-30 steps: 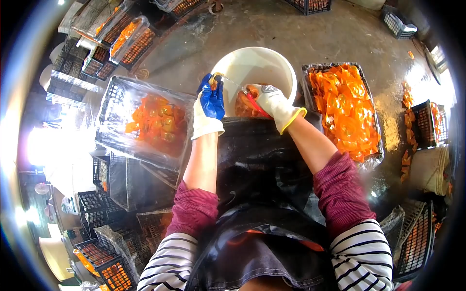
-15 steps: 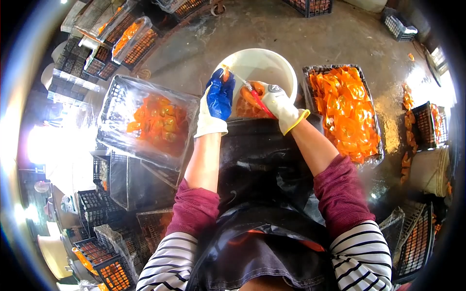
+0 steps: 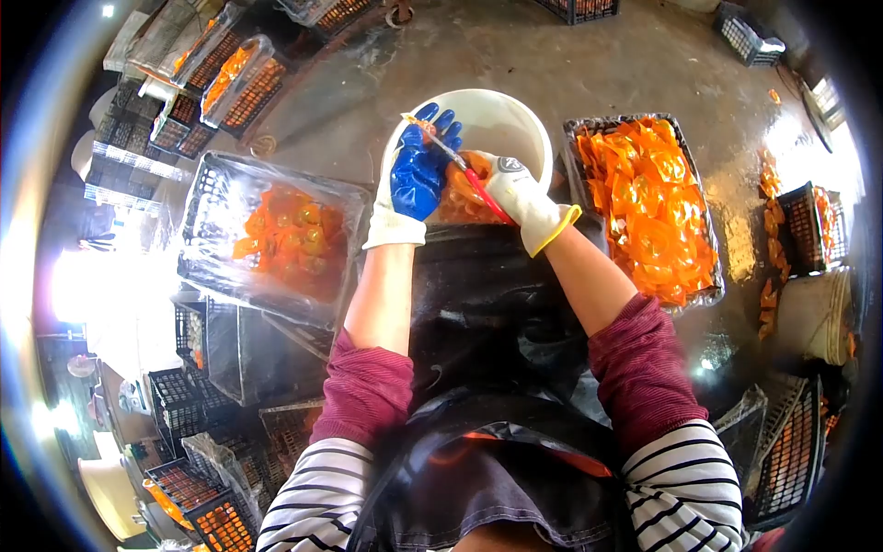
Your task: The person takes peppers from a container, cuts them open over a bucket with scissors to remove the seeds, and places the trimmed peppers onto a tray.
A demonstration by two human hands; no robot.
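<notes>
My left hand (image 3: 421, 170), in a white glove with a blue palm, is turned palm up with its fingers spread above the left side of a white bucket (image 3: 536, 129). In a white glove with orange fingers and a yellow cuff, my right hand (image 3: 517, 190) closes around a red-handled tool (image 3: 480, 187) with a thin metal shaft. The shaft crosses over the left palm. Near its far end, by the left fingertips, is a small pale-orange piece (image 3: 416, 120), too small to name. Pale orange pieces (image 3: 460, 204) lie in the bucket, partly hidden by the hands.
To the left stands a plastic-lined crate (image 3: 207, 248) holding orange pieces. Another crate (image 3: 688, 138) on the right is heaped with glossy, sheet-like orange pieces (image 3: 648, 207). More black crates (image 3: 221, 515) surround the work spot. A dark apron (image 3: 487, 304) covers my lap.
My left fingers have uncurled and spread, turning the blue palm up. The red-handled tool now lies across that palm. The whole view has shifted slightly.
</notes>
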